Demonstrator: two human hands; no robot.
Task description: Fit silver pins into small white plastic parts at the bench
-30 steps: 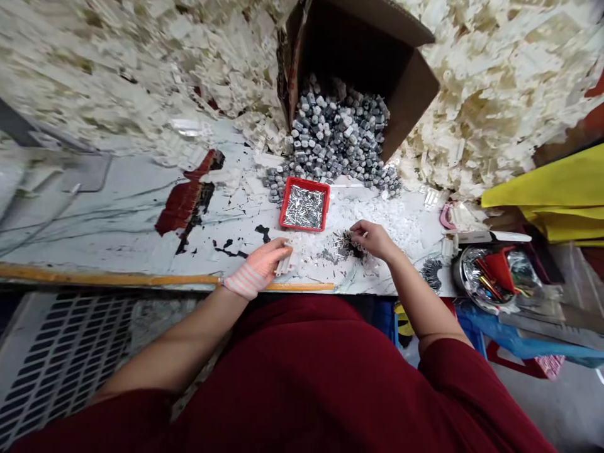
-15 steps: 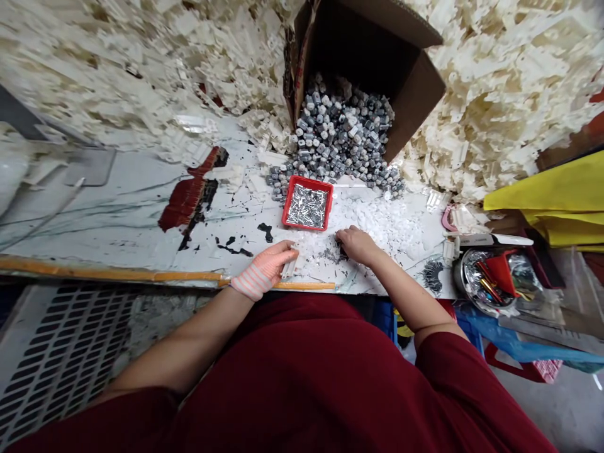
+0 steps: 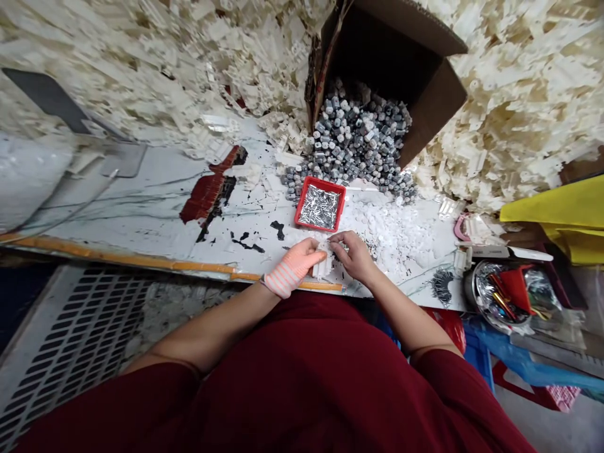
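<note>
My left hand (image 3: 293, 267), in an orange-and-white striped glove, is closed on a small white plastic part (image 3: 322, 269) near the table's front edge. My bare right hand (image 3: 353, 256) is beside it, thumb and fingers bent toward the part; anything between its fingertips is too small to make out. Just beyond the hands stands a red tray (image 3: 297, 220) holding many thin metal pins (image 3: 319, 207). Small clear-white plastic pieces (image 3: 401, 229) lie scattered to the right of the tray.
Behind the tray, grey cylindrical pieces (image 3: 358, 138) spill from a tipped cardboard box (image 3: 436, 104). Heaps of cream plastic parts (image 3: 155, 69) line the back. At right are a metal bowl (image 3: 470, 290) of odds and ends and a yellow sheet (image 3: 557, 211). A grey crate (image 3: 89, 327) stands at lower left.
My right hand has lifted from the scattered small pieces and come left to the white part in my left hand. The whole view has shifted a little.
</note>
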